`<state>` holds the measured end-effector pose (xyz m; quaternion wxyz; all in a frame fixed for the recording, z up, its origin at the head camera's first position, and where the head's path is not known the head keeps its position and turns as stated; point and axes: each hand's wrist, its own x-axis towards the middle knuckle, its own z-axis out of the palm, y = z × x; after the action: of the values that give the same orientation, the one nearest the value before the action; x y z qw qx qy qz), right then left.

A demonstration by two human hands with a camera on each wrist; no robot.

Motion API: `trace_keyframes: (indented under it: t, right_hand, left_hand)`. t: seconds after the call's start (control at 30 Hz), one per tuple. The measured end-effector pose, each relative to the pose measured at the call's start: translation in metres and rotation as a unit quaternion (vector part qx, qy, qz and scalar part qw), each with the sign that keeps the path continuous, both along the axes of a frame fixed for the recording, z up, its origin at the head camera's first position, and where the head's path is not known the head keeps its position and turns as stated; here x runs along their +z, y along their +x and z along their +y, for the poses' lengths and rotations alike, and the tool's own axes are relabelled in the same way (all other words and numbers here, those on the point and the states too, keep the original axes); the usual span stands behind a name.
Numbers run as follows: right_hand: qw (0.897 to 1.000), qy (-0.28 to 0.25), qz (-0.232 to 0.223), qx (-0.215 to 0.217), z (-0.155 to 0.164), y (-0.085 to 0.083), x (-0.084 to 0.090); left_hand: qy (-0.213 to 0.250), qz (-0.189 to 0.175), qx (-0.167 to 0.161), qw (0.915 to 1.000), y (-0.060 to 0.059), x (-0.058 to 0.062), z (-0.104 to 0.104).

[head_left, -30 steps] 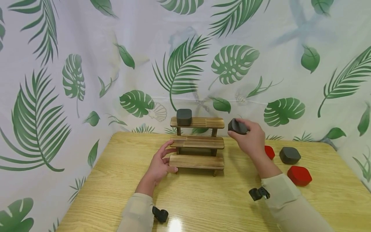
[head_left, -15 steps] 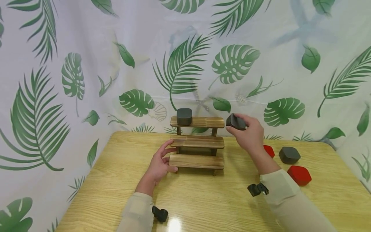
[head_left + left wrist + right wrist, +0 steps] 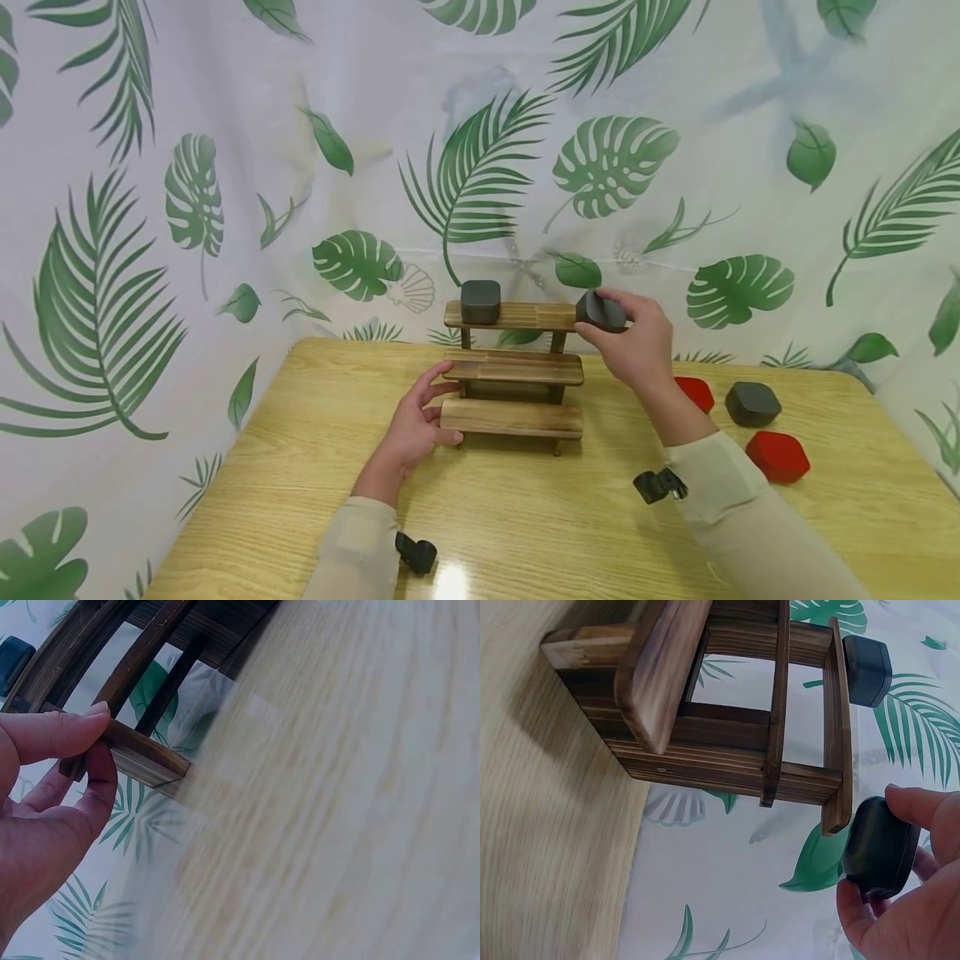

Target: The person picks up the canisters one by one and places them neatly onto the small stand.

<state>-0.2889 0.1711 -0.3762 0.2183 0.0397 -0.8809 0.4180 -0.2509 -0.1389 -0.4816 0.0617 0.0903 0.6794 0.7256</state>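
A three-tier wooden shelf (image 3: 513, 368) stands on the table near the back. My left hand (image 3: 412, 425) pinches its left side; in the left wrist view the thumb lies on one face of the wood and the fingers curl behind it. My right hand (image 3: 637, 337) grips a dark grey rounded block (image 3: 883, 847) between thumb and fingers. In the head view the block overlaps the right end of the top tier. Another dark grey rounded block (image 3: 480, 302) sits on the left end of that tier.
On the table (image 3: 262, 467) to the right lie a dark grey block (image 3: 753, 404), a red block (image 3: 778, 457) and another red block (image 3: 696, 393) partly hidden by the right arm. A leaf-patterned curtain (image 3: 465, 167) hangs close behind the shelf.
My right hand has carried the dark grey block left, from beside the shelf to the right end of the top tier. The left hand keeps its hold on the shelf.
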Motion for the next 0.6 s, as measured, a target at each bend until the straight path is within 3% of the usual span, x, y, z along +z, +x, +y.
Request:
trace_keyframes:
  t: [0.6]
  right_hand:
    - [0.999,-0.006,0.009,0.03,-0.017,-0.006,0.002]
  left_hand:
    - [0.001,0.002,-0.003,1.0,-0.002,-0.003,-0.001]
